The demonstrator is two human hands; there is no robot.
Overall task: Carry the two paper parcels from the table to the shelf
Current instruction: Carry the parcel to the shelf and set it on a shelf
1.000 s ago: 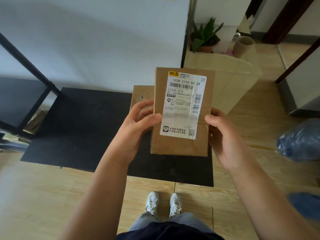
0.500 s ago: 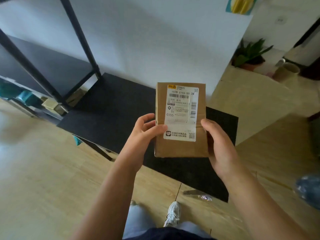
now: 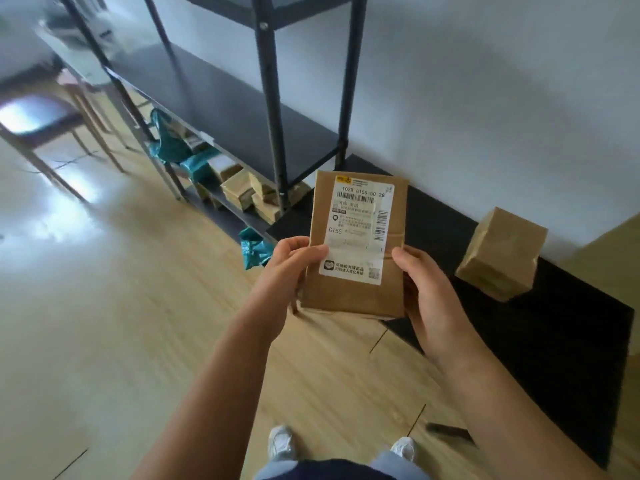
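Observation:
A flat brown paper parcel (image 3: 353,292) with a white shipping label is held upright in front of me. My left hand (image 3: 291,268) grips its left edge and my right hand (image 3: 429,292) grips its right edge. A second brown paper parcel (image 3: 502,252) stands on the low black table (image 3: 540,337) at the right, apart from my hands. The black metal shelf (image 3: 228,102) stands ahead and to the left, its middle board bare.
The shelf's bottom board holds several brown parcels (image 3: 249,192) and teal bags (image 3: 173,143). Another teal bag (image 3: 254,251) lies by the table's corner. A wooden chair (image 3: 45,129) stands at the far left. My white shoes (image 3: 282,441) are on the wood floor.
My view has swung left from the table toward the shelf. Both hands still hold the labelled parcel, and the second parcel on the table has come into sight at the right.

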